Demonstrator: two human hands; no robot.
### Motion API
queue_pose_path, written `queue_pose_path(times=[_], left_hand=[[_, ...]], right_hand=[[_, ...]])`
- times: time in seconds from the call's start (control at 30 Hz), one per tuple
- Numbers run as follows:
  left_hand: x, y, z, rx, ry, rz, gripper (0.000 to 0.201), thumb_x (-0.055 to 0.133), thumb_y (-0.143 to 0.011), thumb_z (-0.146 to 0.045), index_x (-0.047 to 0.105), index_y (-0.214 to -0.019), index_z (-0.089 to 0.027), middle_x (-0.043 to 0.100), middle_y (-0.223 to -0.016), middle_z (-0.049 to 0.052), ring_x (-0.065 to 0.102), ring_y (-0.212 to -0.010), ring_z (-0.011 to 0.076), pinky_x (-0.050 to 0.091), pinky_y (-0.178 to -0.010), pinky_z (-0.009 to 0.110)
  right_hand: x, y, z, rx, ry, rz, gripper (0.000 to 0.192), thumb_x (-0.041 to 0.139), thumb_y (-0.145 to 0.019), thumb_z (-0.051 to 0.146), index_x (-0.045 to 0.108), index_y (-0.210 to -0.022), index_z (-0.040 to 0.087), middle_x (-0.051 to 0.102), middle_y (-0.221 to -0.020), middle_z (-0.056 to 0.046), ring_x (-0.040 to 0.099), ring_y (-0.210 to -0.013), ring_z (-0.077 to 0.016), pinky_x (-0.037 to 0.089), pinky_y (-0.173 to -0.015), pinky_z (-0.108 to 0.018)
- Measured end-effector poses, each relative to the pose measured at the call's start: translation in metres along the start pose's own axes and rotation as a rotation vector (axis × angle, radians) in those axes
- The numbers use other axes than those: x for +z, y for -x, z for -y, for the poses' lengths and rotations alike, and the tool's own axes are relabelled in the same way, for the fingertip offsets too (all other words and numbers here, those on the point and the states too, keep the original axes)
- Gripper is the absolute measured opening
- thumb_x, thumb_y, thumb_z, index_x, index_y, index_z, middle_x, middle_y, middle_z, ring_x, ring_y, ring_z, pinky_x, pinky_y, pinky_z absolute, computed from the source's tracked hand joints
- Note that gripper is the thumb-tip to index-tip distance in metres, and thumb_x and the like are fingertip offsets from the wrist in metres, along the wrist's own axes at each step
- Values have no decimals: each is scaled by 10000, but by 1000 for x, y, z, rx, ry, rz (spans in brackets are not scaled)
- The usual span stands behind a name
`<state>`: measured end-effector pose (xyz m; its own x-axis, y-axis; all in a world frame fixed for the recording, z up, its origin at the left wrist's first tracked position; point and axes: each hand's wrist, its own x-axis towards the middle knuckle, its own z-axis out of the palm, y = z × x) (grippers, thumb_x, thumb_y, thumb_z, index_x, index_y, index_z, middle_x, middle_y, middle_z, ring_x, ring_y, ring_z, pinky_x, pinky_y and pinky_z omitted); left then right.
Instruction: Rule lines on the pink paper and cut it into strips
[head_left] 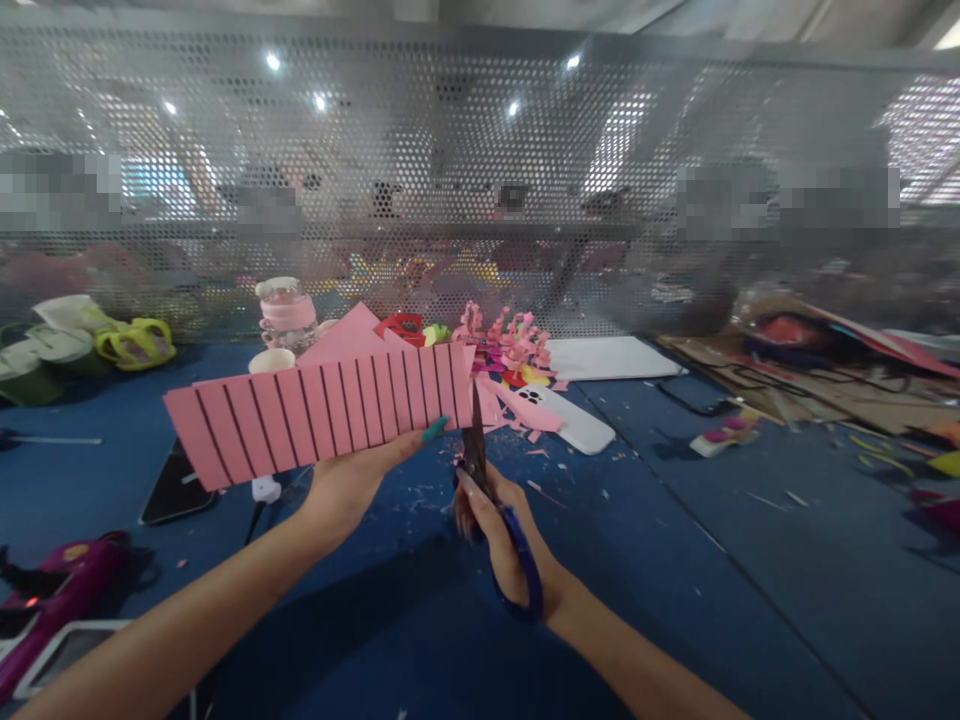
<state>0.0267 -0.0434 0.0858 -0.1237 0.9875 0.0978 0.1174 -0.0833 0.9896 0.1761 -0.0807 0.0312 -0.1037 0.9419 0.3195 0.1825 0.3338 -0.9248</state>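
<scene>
My left hand [349, 485] holds a folded pink sheet of paper [322, 410] from below, its thumb with a teal nail pressed on the front near the right end. Dark upright lines run across the sheet at even spacing. My right hand [517, 530] is wrapped round the handles of a pair of scissors [512, 555] with blue grips and dark blades. Those blades point up at the sheet's right edge, where narrow pink strips stand. Behind lies a bunch of curled pink paper flowers [517, 345]. Other fingers of my left hand are hidden behind the paper.
A white phone [577, 425] lies to the right of the scissors, with paper scraps around it. A dark phone [178, 485] and a purple glue gun [67, 580] are on the left. A pink bottle [287, 315] stands behind, before a perforated metal screen [420, 150]. Cardboard [720, 380] lies right.
</scene>
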Motion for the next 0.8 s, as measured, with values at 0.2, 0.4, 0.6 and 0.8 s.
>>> queue_pose_path(times=[0.2,0.4,0.6,0.8], left_hand=[[-1,-6,13,57,79,28,412,791,-543,-457,657,-811,-175,700,-948,93,624,-1001,312,489,-923,437],[0,-6,10,92,167,99,386,786,-587,-404,672,-877,-177,706,-991,81,627,-1028,289,480,-955,420],[-1,-6,11,89,125,81,387,774,-598,-412,664,-890,-182,705,-1013,80,626,-1031,284,485,-951,402],[-1,-7,13,106,93,77,466,770,-595,-438,649,-970,-189,699,-1038,73,621,-1045,289,477,-959,414]], right_hand=[[-1,0,0,-12,-11,-12,328,362,-902,451,465,-737,187,461,-562,32,463,-494,-104,371,-490,-240],[-1,-1,0,-8,3,-7,293,369,-905,430,469,-776,187,474,-587,26,462,-512,-105,375,-498,-239],[0,-1,-3,-2,-7,5,297,367,-908,429,460,-757,191,473,-590,24,449,-507,-102,366,-490,-239],[-2,0,-1,-32,20,-1,308,346,-902,437,461,-756,192,458,-582,25,445,-508,-109,362,-490,-245]])
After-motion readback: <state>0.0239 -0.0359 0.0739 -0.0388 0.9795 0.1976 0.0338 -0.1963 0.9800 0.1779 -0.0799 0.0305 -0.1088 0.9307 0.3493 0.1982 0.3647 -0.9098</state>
